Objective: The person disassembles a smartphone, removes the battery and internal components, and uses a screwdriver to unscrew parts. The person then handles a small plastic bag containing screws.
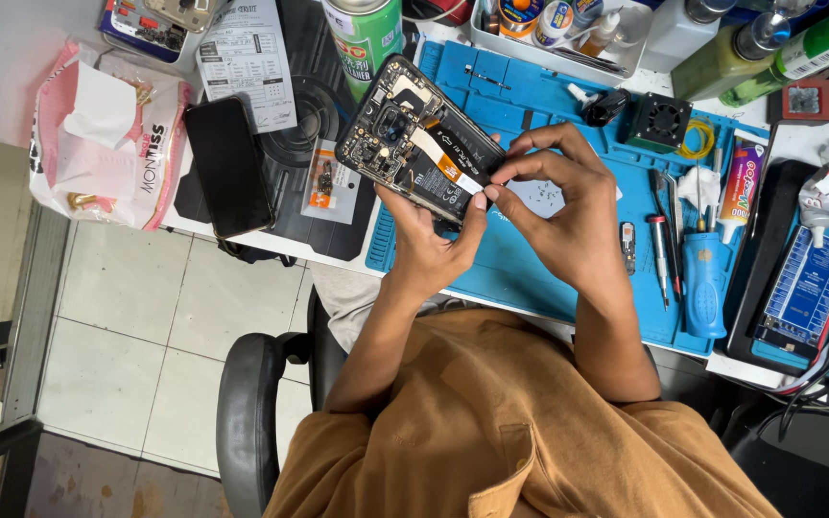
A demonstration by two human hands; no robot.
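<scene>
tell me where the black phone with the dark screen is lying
In the head view, the black phone lies flat at upper left on the dark mat, between the tissue pack and a small parts packet.

Opened black phone (pixel 413 140), back off, circuitry exposed, tilted above blue mat.

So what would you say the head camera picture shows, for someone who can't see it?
Two hands hold an opened phone above a blue mat: left hand underneath, right hand pinching its lower edge. Screwdrivers and bottles lie around.

Pink-white tissue pack (pixel 107 134) lies left of a dark-screened phone (pixel 228 165).
</scene>
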